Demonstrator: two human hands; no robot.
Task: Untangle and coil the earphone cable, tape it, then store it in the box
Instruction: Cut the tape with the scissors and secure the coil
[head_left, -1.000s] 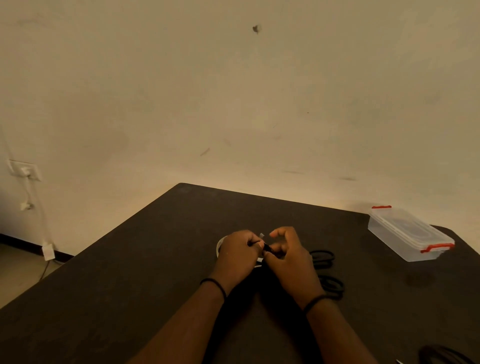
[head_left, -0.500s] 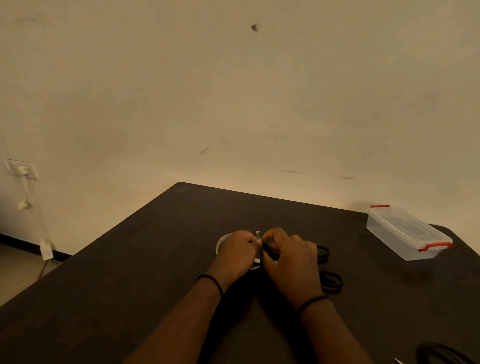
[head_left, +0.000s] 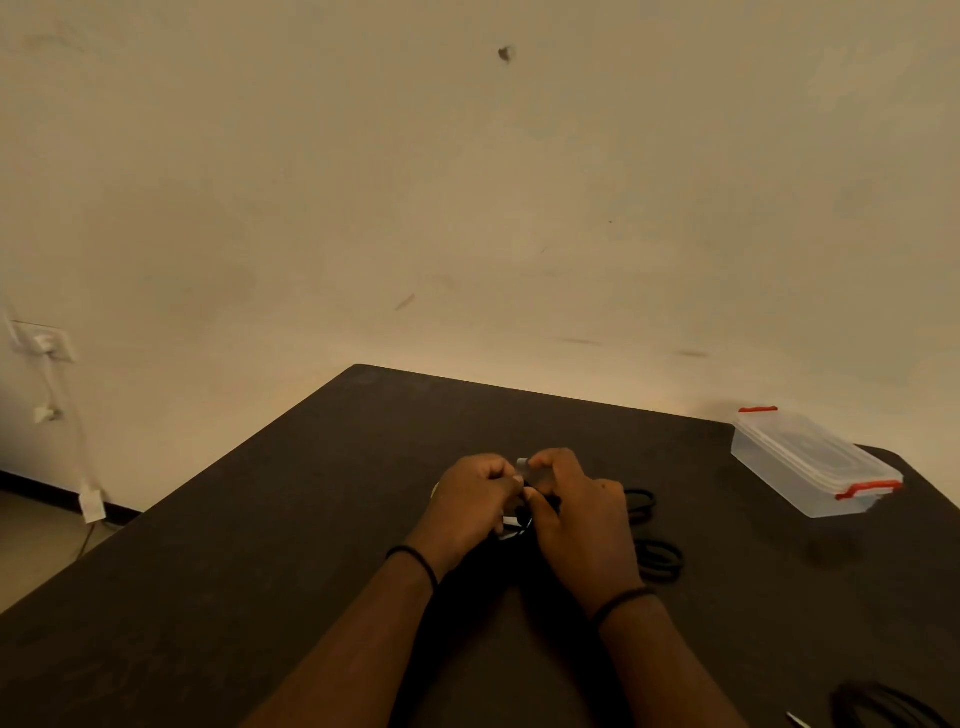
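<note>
My left hand (head_left: 470, 506) and my right hand (head_left: 582, 514) meet over the middle of the dark table (head_left: 260, 597). Both pinch a black earphone cable (head_left: 537, 501) between them, and a small pale end (head_left: 522, 461) sticks up by my right fingertips. Two black coils (head_left: 657, 558) lie on the table just right of my right hand. A roll of tape is mostly hidden under my left hand; only a pale edge (head_left: 434, 488) shows. The clear plastic box (head_left: 810, 462) with red latches sits closed at the far right.
Another black cable bundle (head_left: 883, 709) lies at the table's bottom right corner. The table's far edge meets a beige wall (head_left: 467, 208). A wall socket (head_left: 44, 340) with a dangling white cord is at the left, beyond the table.
My right fingers, first spread above the cable, have curled down onto it beside my left hand. Both hands stay in the same spot over the table.
</note>
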